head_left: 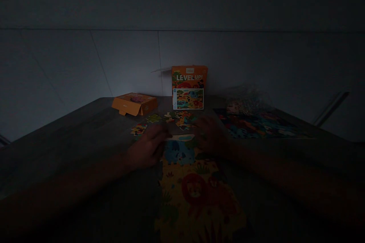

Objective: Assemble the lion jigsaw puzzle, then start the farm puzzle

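Dim light leaves the room almost black toward the edges. Beyond the grey tabletop (74, 133) rises a pale wall (128, 57) with thin seams, its upper band (182, 0) darker above a long horizontal line (228, 30).

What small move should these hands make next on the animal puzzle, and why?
If free, the left hand should perhaps pick up the loose green jigsaw piece: it lies just beyond that hand, apart from the joined, mostly yellow animal puzzle, whose far edge sits near the right hand too. It's too dark to tell what either holds.
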Tool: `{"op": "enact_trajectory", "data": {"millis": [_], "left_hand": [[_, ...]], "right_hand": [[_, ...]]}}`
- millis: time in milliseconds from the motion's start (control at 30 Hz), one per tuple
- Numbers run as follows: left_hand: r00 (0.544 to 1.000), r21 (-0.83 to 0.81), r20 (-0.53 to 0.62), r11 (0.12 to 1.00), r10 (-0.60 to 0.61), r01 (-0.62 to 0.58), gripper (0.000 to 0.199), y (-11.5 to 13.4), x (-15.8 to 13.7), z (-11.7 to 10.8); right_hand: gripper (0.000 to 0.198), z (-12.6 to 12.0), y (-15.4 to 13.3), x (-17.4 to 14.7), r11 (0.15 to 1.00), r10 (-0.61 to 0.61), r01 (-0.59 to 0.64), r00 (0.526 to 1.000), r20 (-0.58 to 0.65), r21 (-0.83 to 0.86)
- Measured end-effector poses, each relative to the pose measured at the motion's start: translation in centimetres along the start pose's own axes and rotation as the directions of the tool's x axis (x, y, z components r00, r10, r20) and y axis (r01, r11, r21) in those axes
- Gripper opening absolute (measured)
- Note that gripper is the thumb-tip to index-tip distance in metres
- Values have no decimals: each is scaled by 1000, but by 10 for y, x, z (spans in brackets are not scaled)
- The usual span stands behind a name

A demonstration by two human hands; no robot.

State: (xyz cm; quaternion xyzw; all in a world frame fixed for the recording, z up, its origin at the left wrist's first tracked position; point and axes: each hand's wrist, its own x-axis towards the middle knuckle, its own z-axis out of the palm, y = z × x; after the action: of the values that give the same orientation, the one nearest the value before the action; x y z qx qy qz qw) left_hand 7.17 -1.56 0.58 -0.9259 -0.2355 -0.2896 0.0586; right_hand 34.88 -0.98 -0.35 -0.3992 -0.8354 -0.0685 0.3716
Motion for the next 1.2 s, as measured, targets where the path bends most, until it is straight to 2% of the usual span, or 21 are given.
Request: {"op": "enact_trajectory", "data": {"millis": [33,100,167,233,400,600,667,733,767,833,900,933,1033,1100,1200], "left_hand": [[1000,11,6,1000,5,-5,28,1,1,-1],[995,-14,91,999,37,-36,22,1,2,-3],[981,-67,181,996,72,-61,20,1,3,-3],[975,-92,209,994,76,-57,20,2,4,-3],[977,-94,188,992,104,-87,19,1,4,-5],[972,-177,165,975,166,-136,21,-1,1,-3],[970,-219,145,963,193,-158,21,1,2,-4],[967,-286,141,944,213,-166,19,5,5,-8],[966,-315,158,937,207,-149,18,7,8,-11],[957,-343,230,935,176,-90,13,13,12,-19],[928,-330,334,943,163,-47,6,18,16,-31],[905,-322,388,946,174,-43,8,21,18,-37],[830,-292,526,956,185,-29,44,27,21,-55],[802,-268,574,964,162,-3,58,31,23,-62],[785,-251,601,968,147,12,61,36,23,-63]], "right_hand": [[28,-2,-1,1,999,-31,31,999,-20,26],[24,-6,-4,2,985,-136,123,984,113,120],[21,-10,-6,3,963,-234,172,914,332,207],[16,-12,-7,5,963,-250,168,853,459,212],[6,-17,-8,8,975,-209,137,828,520,174],[15,-27,-10,14,971,-190,59,782,594,233],[17,-35,-10,20,974,-177,41,752,635,223],[20,-49,-14,26,980,-159,23,682,714,197],[24,-57,-17,28,986,-140,16,623,769,167],[34,-74,-28,31,995,-99,62,464,881,79],[49,-86,-41,30,996,-17,89,385,923,-19],[57,-89,-47,28,995,20,86,358,933,-55],[69,-92,-60,26,989,88,88,305,948,-120],[72,-90,-64,26,985,115,90,298,948,-148],[75,-89,-67,28,979,157,81,294,943,-188]]}}
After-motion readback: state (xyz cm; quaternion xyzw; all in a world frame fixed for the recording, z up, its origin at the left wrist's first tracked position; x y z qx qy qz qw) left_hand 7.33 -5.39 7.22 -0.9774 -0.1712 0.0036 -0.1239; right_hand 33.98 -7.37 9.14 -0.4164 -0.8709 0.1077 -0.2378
